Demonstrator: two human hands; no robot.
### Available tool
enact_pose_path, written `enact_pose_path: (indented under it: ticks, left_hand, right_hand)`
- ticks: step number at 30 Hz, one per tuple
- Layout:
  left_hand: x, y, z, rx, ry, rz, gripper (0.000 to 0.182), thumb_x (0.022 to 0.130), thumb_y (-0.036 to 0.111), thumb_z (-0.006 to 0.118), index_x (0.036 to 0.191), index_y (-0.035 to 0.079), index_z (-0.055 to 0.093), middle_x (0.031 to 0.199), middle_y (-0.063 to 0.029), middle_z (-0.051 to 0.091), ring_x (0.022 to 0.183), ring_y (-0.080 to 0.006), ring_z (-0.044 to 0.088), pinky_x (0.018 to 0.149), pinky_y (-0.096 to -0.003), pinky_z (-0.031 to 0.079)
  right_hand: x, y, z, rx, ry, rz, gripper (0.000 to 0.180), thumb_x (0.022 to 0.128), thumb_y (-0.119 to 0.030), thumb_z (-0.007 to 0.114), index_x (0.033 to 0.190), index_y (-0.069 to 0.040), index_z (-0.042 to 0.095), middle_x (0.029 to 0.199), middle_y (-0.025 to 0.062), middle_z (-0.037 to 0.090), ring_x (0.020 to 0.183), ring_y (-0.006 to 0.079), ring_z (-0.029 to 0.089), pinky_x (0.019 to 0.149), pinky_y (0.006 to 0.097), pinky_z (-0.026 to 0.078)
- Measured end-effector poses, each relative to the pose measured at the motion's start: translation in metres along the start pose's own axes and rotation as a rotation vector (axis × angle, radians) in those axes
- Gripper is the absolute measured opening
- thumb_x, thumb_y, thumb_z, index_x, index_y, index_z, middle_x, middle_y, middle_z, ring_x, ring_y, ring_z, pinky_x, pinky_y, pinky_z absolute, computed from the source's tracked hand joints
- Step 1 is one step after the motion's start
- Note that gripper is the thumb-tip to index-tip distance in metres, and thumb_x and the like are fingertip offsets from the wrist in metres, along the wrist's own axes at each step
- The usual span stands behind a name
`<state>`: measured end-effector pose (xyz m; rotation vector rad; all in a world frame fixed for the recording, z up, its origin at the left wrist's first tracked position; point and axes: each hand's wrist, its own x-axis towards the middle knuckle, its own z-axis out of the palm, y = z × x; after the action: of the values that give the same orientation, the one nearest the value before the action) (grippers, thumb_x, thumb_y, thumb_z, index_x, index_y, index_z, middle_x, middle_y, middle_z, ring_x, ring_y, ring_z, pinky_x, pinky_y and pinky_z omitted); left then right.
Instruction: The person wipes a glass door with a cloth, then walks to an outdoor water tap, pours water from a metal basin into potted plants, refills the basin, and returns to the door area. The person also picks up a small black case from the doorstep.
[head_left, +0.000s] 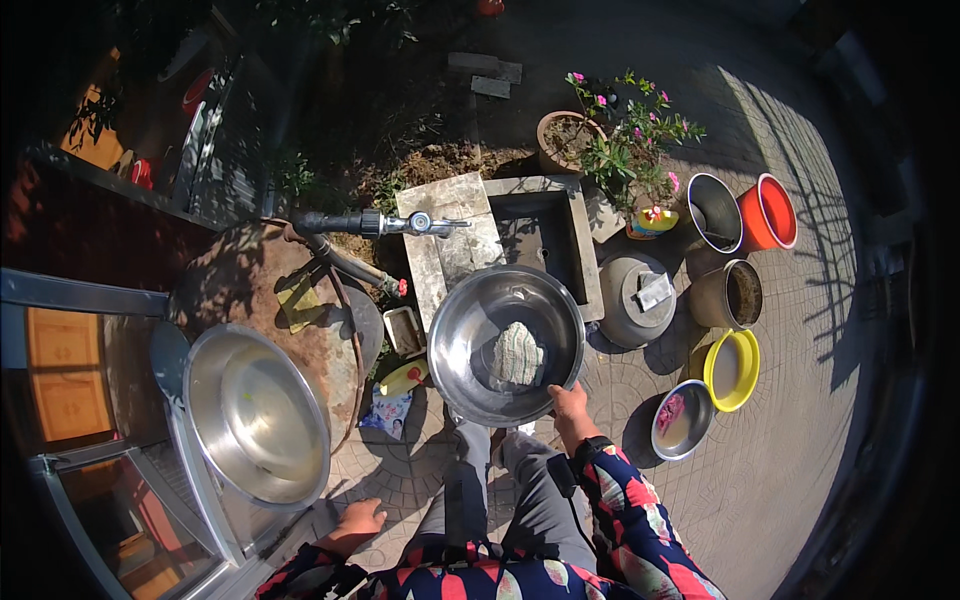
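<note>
My right hand (573, 411) grips the near right rim of a stainless steel basin (459, 375). In that basin lies a wet-looking striped cloth (517, 354), pale with green lines. The basin is in front of my legs, overlapping the near edge of a stone sink (589, 255). My left hand (361, 519) hangs low on the left, its fingers loosely bent and nothing visible in it. Up and to its left, a larger metal basin (259, 420) with a little liquid rests by a rusty rounded tank (240, 262). A metal tap (420, 223) extends over the slab beside the sink.
To the right stand a red bucket (766, 214), a dark bucket (712, 214), a yellow basin (731, 371) and a small basin (686, 427) holding pink cloth. An upturned grey pot (634, 322) and a potted flowering plant (562, 146) flank the sink. A glass door (142, 517) is at left.
</note>
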<state>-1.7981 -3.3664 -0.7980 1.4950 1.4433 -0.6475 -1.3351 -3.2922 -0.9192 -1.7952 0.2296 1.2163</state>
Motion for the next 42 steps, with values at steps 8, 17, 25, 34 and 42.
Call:
enact_pose_path:
  ticks: [8, 17, 25, 34, 42]
  left_hand:
    - [-0.053, -0.018, 0.104, -0.26, 0.102, -0.188, 0.044, 0.086, 0.036, 0.065, 0.115, 0.004, 0.066, 0.098, -0.0159, 0.071, 0.094, -0.0324, 0.068, 0.084, -0.0428, 0.054]
    - [-0.076, 0.059, 0.261, -0.791, 0.05, -0.529, 0.025, 0.087, 0.019, 0.067, 0.104, 0.001, 0.069, 0.086, -0.0225, 0.067, 0.078, -0.0327, 0.063, 0.078, -0.051, 0.051]
    - [-0.05, 0.111, 0.28, -0.785, 0.007, -0.514, 0.037, 0.089, 0.033, 0.061, 0.116, 0.009, 0.067, 0.094, -0.0228, 0.07, 0.091, -0.0392, 0.069, 0.079, -0.0441, 0.056]
    - [-0.035, 0.108, 0.216, -0.798, 0.058, -0.481, 0.033, 0.09, 0.027, 0.063, 0.112, 0.003, 0.068, 0.091, -0.0197, 0.071, 0.09, -0.0355, 0.069, 0.078, -0.0403, 0.055]
    - [-0.025, 0.079, 0.191, -0.764, 0.152, -0.378, 0.03, 0.089, 0.02, 0.068, 0.114, 0.003, 0.067, 0.088, -0.0182, 0.071, 0.082, -0.0232, 0.07, 0.073, -0.0348, 0.055]
  right_hand:
    - [0.089, -0.012, 0.079, -0.133, -0.019, 0.068, 0.036, 0.079, 0.003, 0.063, 0.113, -0.006, 0.06, 0.089, 0.0062, 0.066, 0.072, 0.0228, 0.064, 0.058, 0.0388, 0.055]
    - [0.208, -0.016, 0.129, -0.442, -0.133, 0.107, 0.033, 0.084, -0.007, 0.066, 0.114, -0.014, 0.055, 0.099, 0.0052, 0.064, 0.082, 0.028, 0.066, 0.061, 0.0524, 0.055]
    - [0.302, -0.002, 0.121, -0.292, -0.263, 0.328, 0.023, 0.095, -0.016, 0.061, 0.114, -0.003, 0.057, 0.109, 0.0131, 0.067, 0.094, 0.03, 0.067, 0.081, 0.0495, 0.056]
    - [0.257, -0.017, 0.103, -0.699, -0.552, 0.234, 0.04, 0.095, -0.028, 0.056, 0.122, 0.002, 0.052, 0.111, 0.0166, 0.063, 0.093, 0.0329, 0.065, 0.083, 0.0448, 0.054]
    - [0.158, -0.091, 0.141, -0.612, -0.332, -0.041, 0.04, 0.099, -0.037, 0.054, 0.124, -0.005, 0.056, 0.109, 0.0118, 0.068, 0.092, 0.0255, 0.069, 0.078, 0.038, 0.053]
